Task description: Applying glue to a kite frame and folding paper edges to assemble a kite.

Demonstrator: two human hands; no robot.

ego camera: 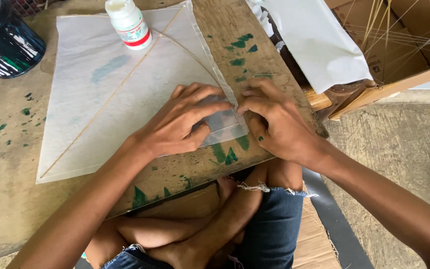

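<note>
The white paper kite (pixel 100 99) lies flat on the worn board (pixel 6 199), its glue bottle (pixel 129 22) at 12 o'clock. Your left hand (pixel 177 124) presses spread fingers to pin the sheet; your right hand (pixel 274 124), at 3 o'clock, pinches its folded edge (pixel 225 92) to crease it.
</note>
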